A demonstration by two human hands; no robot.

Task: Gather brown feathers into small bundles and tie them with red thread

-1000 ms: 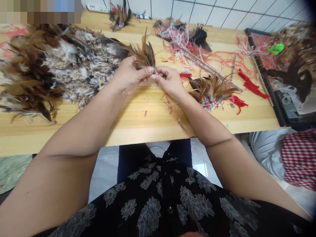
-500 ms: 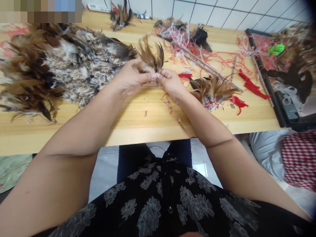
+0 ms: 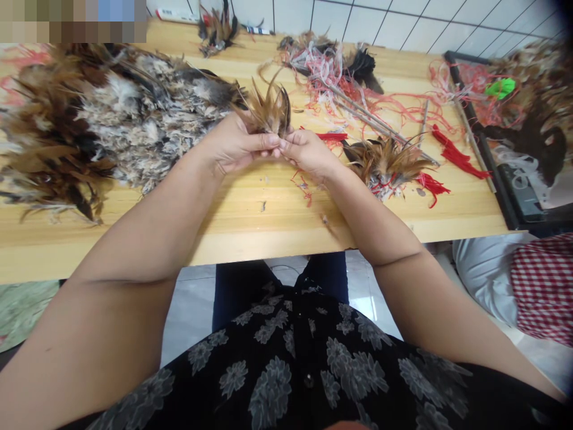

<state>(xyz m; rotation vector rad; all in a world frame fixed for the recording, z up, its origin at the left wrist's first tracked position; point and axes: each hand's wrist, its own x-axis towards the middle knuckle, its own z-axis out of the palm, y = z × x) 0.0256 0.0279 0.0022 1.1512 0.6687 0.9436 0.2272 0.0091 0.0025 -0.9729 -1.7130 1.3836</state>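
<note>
Brown and dark feathers fan upward in a small bunch (image 3: 268, 113) above the wooden table. My left hand (image 3: 244, 143) is closed round the lower ends of this bunch, thumb on top. Against its fingertips, my right hand (image 3: 304, 149) pinches at the base of the same bunch; what exactly lies between its fingers is too small to make out. A big heap of grey and brown feathers (image 3: 147, 119) lies beside my left hand. To the right of my right hand rests a pile of brown feather bunches (image 3: 387, 161) with red ties.
Pink and white strings (image 3: 322, 68) tangle with feathers and thin sticks at the back. Red strips (image 3: 459, 155) lie on the table (image 3: 268, 233) at right, near a black-edged tray (image 3: 501, 197) holding feathers and a green item (image 3: 501, 88). Markers (image 3: 176, 15) lie by the tiled wall.
The feather bunch has shifted slightly left and its feathers now spread into a fan. Both hands have stayed close together, with small finger movements.
</note>
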